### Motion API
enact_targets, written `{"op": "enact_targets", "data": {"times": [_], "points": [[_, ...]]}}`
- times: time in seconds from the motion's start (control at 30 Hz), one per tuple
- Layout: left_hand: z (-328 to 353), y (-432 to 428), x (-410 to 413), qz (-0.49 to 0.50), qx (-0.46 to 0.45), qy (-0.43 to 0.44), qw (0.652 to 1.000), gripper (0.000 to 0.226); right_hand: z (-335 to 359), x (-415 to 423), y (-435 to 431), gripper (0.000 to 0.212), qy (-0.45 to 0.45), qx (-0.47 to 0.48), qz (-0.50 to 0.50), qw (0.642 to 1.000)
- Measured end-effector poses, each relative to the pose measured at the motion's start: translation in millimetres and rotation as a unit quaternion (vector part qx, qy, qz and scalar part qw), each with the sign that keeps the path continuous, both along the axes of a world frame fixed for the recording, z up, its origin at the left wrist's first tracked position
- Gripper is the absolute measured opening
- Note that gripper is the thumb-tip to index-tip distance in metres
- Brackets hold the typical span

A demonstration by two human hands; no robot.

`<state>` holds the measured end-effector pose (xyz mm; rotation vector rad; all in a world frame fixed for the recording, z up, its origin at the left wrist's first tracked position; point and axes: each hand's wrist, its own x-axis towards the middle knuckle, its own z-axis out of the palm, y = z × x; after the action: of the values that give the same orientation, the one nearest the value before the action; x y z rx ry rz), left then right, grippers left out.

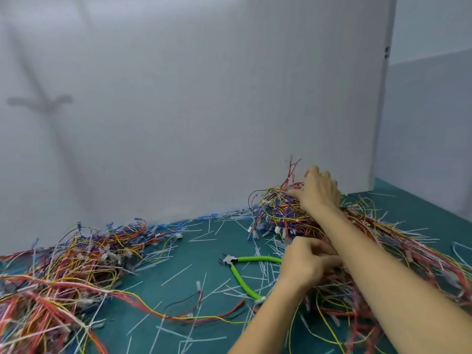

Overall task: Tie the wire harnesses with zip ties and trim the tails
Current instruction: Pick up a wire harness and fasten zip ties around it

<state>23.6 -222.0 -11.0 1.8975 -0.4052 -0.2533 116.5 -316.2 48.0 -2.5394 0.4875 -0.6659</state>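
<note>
A tangled pile of coloured wire harnesses (278,213) lies at the right, against the white panel. My right hand (319,190) reaches across onto its far top, fingers curled into the wires. My left hand (304,264) sits nearer, at the pile's front edge, fingers pinched on wires there; what exactly it grips is hidden. Green-handled cutters (242,272) lie on the teal mat just left of my left hand, untouched. Another heap of harnesses (63,267) fills the left side. Cut white zip-tie tails (201,237) litter the mat.
A tall white panel (204,98) stands close behind the work area, its right edge near the right pile. The teal mat (178,256) shows between the two heaps, crossed by a loose red and yellow wire (178,316).
</note>
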Motion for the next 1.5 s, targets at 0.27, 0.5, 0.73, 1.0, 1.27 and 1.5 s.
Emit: {"op": "enact_targets", "data": {"times": [0.27, 0.5, 0.73, 1.0, 1.27, 1.5], "points": [[-4, 57, 24, 0.146, 0.009, 0.014, 0.989, 0.016, -27, -2, 3, 0.023, 0.043, -0.127, -0.066, 0.989], [7, 137, 42, 0.290, -0.097, 0.032, 0.952, 0.012, 13, -22, 69, 0.029, -0.033, -0.143, -0.012, 0.989], [13, 207, 42, 0.479, -0.226, -0.024, 0.848, 0.015, -4, -67, 184, 0.038, 0.182, -0.051, 0.440, 0.878], [31, 259, 31, 0.529, -0.270, -0.095, 0.799, 0.015, -63, -88, 243, 0.037, 0.242, 0.043, 0.516, 0.820], [67, 263, 23, 0.511, -0.359, -0.259, 0.737, 0.020, -44, -76, 228, 0.021, 0.034, 0.329, 0.446, 0.832], [72, 251, 14, 0.524, -0.389, -0.387, 0.652, 0.015, -20, -59, 210, 0.031, -0.136, 0.458, 0.360, 0.801]]}}
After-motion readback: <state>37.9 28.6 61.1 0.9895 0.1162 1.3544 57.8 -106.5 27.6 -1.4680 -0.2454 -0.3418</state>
